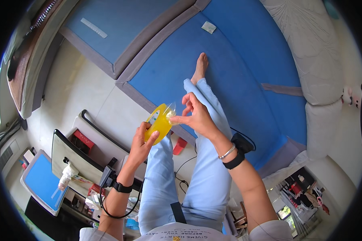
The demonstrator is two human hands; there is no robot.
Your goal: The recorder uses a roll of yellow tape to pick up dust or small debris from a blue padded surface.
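My left hand [141, 144] grips a roll of yellow adhesive tape [159, 132] by its near side, with the thumb on the outer face. A printed label shows inside its core. At the roll's right edge, my right hand [200, 119] pinches a small crumpled bit of clear film [170, 114] with a pale yellowish part between thumb and finger. Whether this film joins the roll is not plain. The other right fingers are curled and raised. Both hands are above my legs in light blue trousers [160, 168]. Straps with black devices sit on both wrists.
A blue sofa seat [169, 66] with grey edging lies ahead, bearing a small white packet [209, 27] and a white strip [94, 28]. At left stands a table [60, 153] near a red box [83, 141]. A red object [179, 146] and a black cable [184, 164] lie below.
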